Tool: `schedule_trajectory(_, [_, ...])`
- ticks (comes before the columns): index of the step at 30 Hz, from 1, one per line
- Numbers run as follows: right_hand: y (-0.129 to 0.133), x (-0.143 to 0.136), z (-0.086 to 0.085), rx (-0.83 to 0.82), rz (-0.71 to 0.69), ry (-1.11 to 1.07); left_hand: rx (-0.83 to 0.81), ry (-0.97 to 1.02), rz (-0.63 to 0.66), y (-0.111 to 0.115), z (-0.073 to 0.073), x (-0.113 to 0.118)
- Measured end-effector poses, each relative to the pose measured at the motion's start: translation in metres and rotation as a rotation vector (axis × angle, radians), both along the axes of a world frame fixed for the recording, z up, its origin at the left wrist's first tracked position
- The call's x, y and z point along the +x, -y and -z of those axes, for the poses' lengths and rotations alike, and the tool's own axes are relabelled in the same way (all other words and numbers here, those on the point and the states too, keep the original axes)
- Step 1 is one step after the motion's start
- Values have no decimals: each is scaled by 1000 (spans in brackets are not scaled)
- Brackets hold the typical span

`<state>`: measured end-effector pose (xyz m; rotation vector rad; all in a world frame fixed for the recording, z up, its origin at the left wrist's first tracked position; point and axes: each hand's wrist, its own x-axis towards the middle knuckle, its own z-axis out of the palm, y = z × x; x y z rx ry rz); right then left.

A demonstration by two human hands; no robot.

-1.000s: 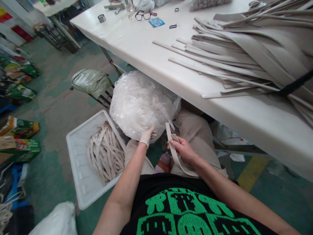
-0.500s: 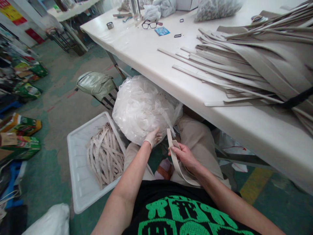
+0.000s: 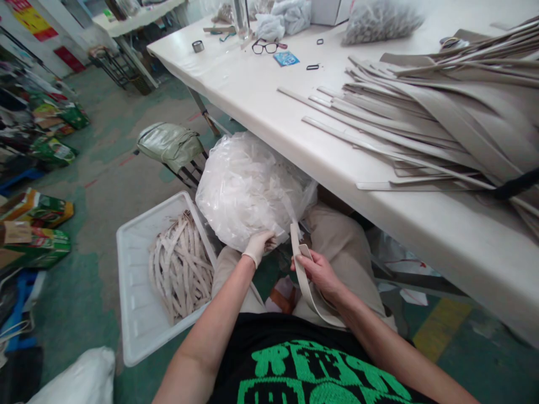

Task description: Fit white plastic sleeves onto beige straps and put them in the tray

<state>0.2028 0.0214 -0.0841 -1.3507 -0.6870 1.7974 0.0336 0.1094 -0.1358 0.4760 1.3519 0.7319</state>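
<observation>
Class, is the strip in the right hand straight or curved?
Curved: the strip runs down past the right hand, then bends round below it.

Clothing of the wearer. The shirt (image 3: 241,342) is black and carries a bright green print (image 3: 318,359) with a raised, stitched-looking texture: an upper row of blocky, branching motifs and a lower row of larger panels, the middle one arched, all broken up by black lines. The trousers (image 3: 343,238) are plain beige. The left hand (image 3: 261,247) wears a thin off-white glove (image 3: 254,251) with a narrow edge at the wrist; its extent over the fingers is unclear. The right hand (image 3: 319,270) and both forearms are bare. The footwear (image 3: 281,297) shows brown beside a paler patch.
</observation>
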Motion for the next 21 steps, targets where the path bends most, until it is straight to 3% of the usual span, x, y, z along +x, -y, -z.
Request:
schedule_trajectory(6, [-1,1,-1,11,-13,15,35,46,63,53,-25,-35])
schedule_trajectory(11, [-1,1,-10,41,-177,49,101,-25,140,87,-40,-44])
schedule_trajectory(17, [-14,-13,-15,158,-395,141,258,-227,238,103,-51,-37])
schedule_trajectory(21, [-21,-26,-12,279,-416,194,292,-234,222,106,-54,-35])
